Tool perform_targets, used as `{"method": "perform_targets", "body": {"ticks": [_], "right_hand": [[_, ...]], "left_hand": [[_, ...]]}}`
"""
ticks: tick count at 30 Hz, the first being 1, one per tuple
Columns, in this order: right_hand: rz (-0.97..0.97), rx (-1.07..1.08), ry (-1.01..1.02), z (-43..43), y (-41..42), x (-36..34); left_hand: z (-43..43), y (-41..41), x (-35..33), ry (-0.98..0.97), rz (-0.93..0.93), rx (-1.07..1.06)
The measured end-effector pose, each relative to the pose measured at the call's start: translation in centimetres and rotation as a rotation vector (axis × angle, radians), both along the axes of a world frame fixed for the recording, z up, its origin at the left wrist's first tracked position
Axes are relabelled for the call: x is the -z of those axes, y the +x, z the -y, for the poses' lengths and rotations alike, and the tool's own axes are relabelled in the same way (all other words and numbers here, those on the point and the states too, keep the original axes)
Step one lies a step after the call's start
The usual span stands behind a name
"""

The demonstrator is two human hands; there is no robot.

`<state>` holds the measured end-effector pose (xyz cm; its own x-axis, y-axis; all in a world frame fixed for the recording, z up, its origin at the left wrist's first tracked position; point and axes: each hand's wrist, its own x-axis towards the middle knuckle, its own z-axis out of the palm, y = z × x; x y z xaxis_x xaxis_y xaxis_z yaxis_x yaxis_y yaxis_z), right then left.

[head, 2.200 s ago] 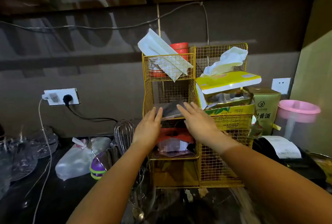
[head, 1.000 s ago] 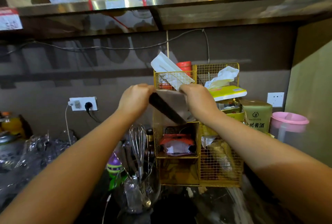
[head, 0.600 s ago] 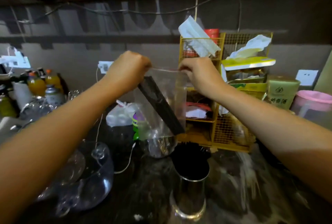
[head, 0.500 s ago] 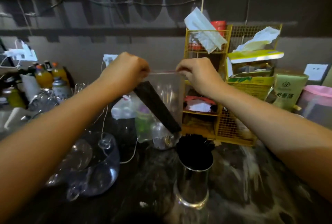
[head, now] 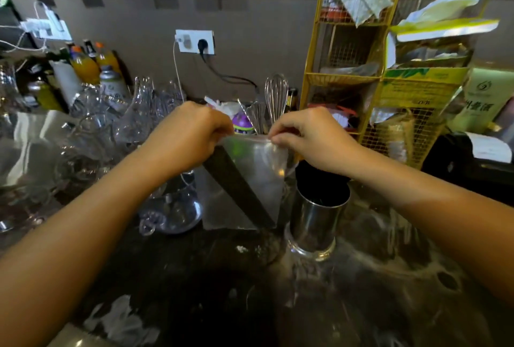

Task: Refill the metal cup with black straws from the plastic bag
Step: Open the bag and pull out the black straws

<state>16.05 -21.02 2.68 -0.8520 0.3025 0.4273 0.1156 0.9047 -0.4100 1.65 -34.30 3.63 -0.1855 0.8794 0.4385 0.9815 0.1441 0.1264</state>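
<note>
Fingers (head: 219, 126) of my left hand (head: 186, 135) and of my right hand (head: 311, 138) are pinched shut on the two top corners of the plastic bag (head: 250, 179), which I hold stretched between them above the dark desk (head: 194, 277), as I judge it, so the seal can be pulled apart. Inside it the black straws (head: 239, 193) lie in a slanted bundle running down to the lower right corner. Just beside that corner the metal cup (head: 317, 218) stands upright on the desk, some dark straws already in it, close enough for an easy transfer.
</note>
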Motion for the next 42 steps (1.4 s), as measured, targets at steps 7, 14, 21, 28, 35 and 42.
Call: {"method": "perform_targets", "body": {"ticks": [7,14,21,28,35,42], "right_hand": [[0.196,-0.032,-0.155,2.1,0.9,4.3],[0.332,0.017,-0.323,3.5,1.1,7.5],[0.304,0.098,-0.787,4.2,0.7,8.8],[0.251,0.084,-1.048,3.8,0.7,9.1],[0.314,-0.001,-1.140,3.2,0.8,10.0],[0.428,-0.019,-1.086,3.0,1.1,10.5]], "left_hand": [[0.0,0.7,5.2,-0.132,0.095,0.058],[-0.8,1.6,8.6,-0.189,0.158,0.222],[-1.1,2.0,11.2,0.039,0.288,0.105],[-1.2,3.3,12.3,-0.206,1.144,0.065],[-1.8,3.3,12.1,-0.288,1.262,0.148],[-1.8,3.7,12.8,-0.347,1.246,0.152]]}}
